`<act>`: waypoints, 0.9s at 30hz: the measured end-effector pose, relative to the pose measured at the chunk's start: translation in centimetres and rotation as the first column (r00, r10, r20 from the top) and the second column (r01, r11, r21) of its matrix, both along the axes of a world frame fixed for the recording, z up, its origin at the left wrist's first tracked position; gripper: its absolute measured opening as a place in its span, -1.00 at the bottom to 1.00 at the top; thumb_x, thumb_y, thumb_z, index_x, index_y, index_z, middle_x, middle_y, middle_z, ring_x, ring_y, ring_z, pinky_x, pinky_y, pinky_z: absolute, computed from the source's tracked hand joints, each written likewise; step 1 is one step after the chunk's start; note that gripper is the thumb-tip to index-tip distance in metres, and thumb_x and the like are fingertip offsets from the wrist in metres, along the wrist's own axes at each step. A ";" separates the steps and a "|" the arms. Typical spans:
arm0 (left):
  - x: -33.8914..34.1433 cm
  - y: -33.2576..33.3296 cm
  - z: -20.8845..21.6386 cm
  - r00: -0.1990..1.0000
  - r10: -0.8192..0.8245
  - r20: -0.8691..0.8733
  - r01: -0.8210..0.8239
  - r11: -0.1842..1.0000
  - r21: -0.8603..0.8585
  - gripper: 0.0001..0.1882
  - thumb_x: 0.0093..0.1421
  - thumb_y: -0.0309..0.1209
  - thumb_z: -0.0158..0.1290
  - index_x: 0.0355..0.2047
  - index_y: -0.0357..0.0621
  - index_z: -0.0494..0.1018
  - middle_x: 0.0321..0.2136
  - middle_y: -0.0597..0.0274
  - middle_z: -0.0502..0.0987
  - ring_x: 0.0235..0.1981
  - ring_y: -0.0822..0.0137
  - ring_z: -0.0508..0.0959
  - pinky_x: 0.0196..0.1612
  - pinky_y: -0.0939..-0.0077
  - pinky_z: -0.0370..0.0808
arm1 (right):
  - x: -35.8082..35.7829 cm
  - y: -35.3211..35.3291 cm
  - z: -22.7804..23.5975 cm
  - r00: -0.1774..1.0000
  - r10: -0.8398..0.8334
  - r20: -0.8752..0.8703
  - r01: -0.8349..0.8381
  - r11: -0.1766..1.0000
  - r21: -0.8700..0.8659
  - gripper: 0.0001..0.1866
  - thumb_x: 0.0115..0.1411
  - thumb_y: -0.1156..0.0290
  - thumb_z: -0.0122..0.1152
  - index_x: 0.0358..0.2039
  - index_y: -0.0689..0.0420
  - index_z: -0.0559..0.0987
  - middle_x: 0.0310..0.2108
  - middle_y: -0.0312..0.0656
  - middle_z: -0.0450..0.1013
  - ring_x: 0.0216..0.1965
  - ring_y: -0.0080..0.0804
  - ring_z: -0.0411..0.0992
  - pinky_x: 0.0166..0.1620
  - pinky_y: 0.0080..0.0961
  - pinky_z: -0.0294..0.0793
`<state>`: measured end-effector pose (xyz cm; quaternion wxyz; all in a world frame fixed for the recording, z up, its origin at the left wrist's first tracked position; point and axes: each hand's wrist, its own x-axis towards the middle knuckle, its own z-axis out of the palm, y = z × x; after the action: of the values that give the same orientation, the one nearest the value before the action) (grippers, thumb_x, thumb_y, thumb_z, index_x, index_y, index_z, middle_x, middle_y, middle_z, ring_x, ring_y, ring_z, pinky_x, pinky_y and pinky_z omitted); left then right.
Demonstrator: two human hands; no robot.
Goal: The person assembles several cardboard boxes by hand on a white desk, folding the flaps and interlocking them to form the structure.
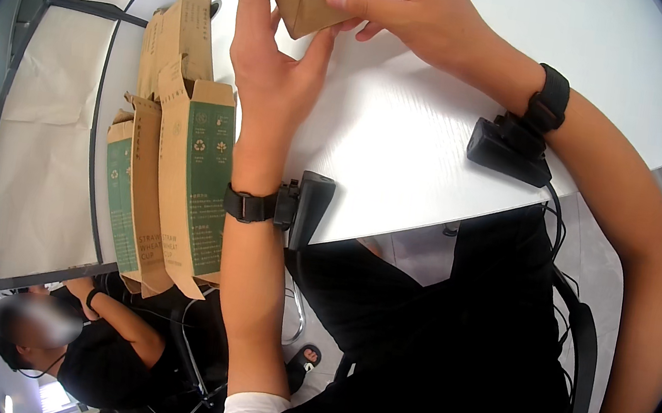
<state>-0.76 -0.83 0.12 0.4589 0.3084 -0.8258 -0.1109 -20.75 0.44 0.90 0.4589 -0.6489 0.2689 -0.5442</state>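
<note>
A small brown paper-wrapped package [303, 4] is held up over the white table at the top of the head view, its folded end turned toward me. My left hand [278, 70] grips it from the left and below, thumb at its lower right. The thumb of my right hand [427, 14] presses on the folded flap. The other right fingers curl beside the package's right side, partly hidden. The package's upper part is cut off by the frame edge, and its contents are not visible.
Several brown and green cardboard boxes [208, 165], some with open flaps, stand left of my left forearm beside a framed partition [55, 145]. The white table [421, 160] spreads beneath my hands. Another person [111, 353] sits at lower left. Cables [558, 295] hang at right.
</note>
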 end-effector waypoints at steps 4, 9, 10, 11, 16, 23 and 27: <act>-0.3 -0.1 -0.2 0.999 -0.018 -0.042 0.018 1.000 -0.002 -0.11 0.12 -0.60 0.31 0.42 -0.06 0.14 0.40 0.15 0.20 0.34 0.15 0.33 0.22 0.14 0.57 | 0.2 -0.7 -0.5 1.000 -0.020 -0.015 0.021 0.998 0.054 -0.40 0.34 0.40 0.21 0.35 0.18 0.30 0.18 0.00 0.33 -0.19 -0.41 0.58 -0.28 -0.63 0.67; -0.1 0.1 0.0 0.998 -0.001 -0.055 0.002 1.000 0.005 -0.10 0.12 -0.62 0.30 0.42 -0.07 0.13 0.41 0.15 0.19 0.37 0.16 0.29 0.23 0.15 0.56 | 0.0 -1.0 -0.4 0.999 0.048 0.003 -0.048 0.999 -0.020 -0.41 0.35 0.37 0.19 0.36 0.18 0.32 0.16 0.01 0.39 -0.21 -0.42 0.58 -0.27 -0.63 0.65; 0.0 0.1 0.1 0.997 -0.003 -0.074 0.005 1.000 0.022 -0.11 0.13 -0.62 0.30 0.42 -0.07 0.14 0.41 0.15 0.19 0.37 0.17 0.28 0.24 0.16 0.54 | -0.1 -1.0 -0.2 0.999 0.051 0.004 -0.051 0.999 -0.019 -0.41 0.35 0.37 0.19 0.36 0.18 0.32 0.16 0.01 0.39 -0.21 -0.42 0.58 -0.27 -0.63 0.65; 0.0 0.1 0.1 0.997 -0.006 -0.075 0.008 1.000 0.022 -0.11 0.13 -0.62 0.30 0.42 -0.07 0.14 0.41 0.15 0.19 0.37 0.17 0.28 0.24 0.16 0.54 | -0.6 -0.8 0.2 0.997 0.075 -0.012 -0.075 0.997 -0.024 -0.42 0.36 0.38 0.17 0.36 0.18 0.32 0.15 0.00 0.40 -0.21 -0.42 0.59 -0.26 -0.62 0.65; 0.4 -0.3 0.1 0.995 -0.043 -0.095 0.046 0.999 0.028 -0.25 0.29 -0.50 0.21 0.42 -0.08 0.12 0.42 0.03 0.14 0.40 0.15 0.23 0.29 0.17 0.46 | -0.4 -0.9 -0.4 0.994 0.110 0.006 -0.110 0.994 -0.027 -0.43 0.38 0.41 0.14 0.37 0.16 0.32 0.14 -0.01 0.43 -0.21 -0.44 0.58 -0.24 -0.60 0.65; -0.3 -0.1 0.1 0.987 -0.070 -0.145 0.053 0.991 -0.121 -0.56 0.34 -0.46 0.17 0.18 -0.14 0.33 0.41 -0.08 0.12 0.40 0.08 0.24 0.24 0.16 0.53 | 0.0 -1.4 -0.8 1.000 0.006 -0.020 -0.009 0.989 -0.150 -0.41 0.33 0.41 0.22 0.34 0.19 0.35 0.11 0.00 0.47 -0.23 -0.48 0.58 -0.26 -0.59 0.63; 0.1 0.4 0.5 0.998 -0.012 -0.061 0.003 0.990 -0.143 -0.72 0.31 -0.46 0.20 -0.01 -0.19 0.44 0.40 -0.12 0.13 0.38 0.04 0.28 0.20 0.17 0.58 | -0.5 -0.3 0.9 0.973 -0.116 -0.199 0.069 0.971 -0.230 -0.42 0.28 0.42 0.27 0.30 0.25 0.39 -0.12 0.02 0.59 -0.39 -0.46 0.59 -0.31 -0.55 0.61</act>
<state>-0.62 -0.45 0.57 0.5049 0.2681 -0.8181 -0.0626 -21.26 0.14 1.80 0.3266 -0.7367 0.2838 -0.5197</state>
